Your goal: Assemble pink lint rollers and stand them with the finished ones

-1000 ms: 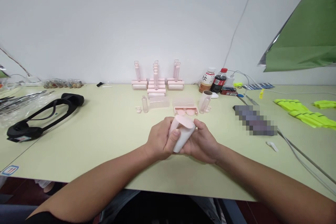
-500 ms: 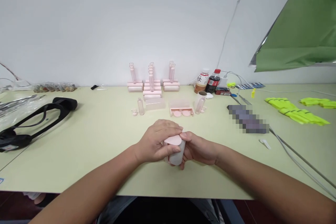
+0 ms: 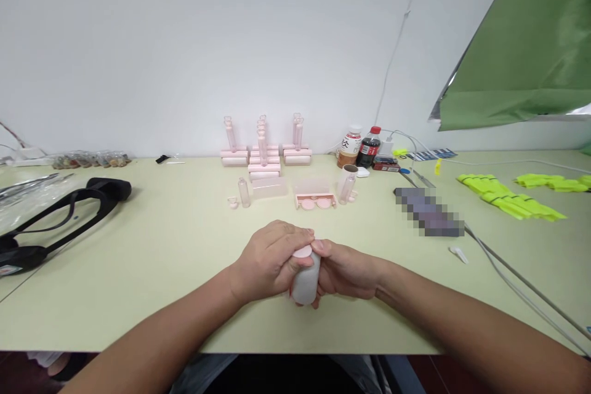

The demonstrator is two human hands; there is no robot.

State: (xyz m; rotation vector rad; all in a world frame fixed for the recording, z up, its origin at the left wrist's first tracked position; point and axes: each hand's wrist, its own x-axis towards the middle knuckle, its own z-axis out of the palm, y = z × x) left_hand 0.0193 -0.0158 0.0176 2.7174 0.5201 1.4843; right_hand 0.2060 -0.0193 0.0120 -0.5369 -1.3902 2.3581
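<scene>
Both hands are together around a white roll with a pink end cap [image 3: 305,283], above the front part of the table. My left hand [image 3: 272,258] is wrapped over its top and left side, thumb against the pink end. My right hand [image 3: 346,268] grips it from the right, with some fingertips showing underneath. Behind them lie an open pink case [image 3: 316,201], a translucent cover [image 3: 269,188], a clear pink tube [image 3: 244,192] and a white roll standing upright [image 3: 344,181].
Pink rollers with upright handles [image 3: 264,169] line the wall. Right of them stand a white-capped bottle [image 3: 349,146] and a cola bottle [image 3: 369,148]. Black headgear [image 3: 87,215] lies left; a pixelated object [image 3: 429,212], cables and yellow-green bundles [image 3: 521,203] lie right.
The roll is now more upright between my hands, showing more of its white side and less of its pink end. My left hand has closed further over the end. The view has shifted slightly.
</scene>
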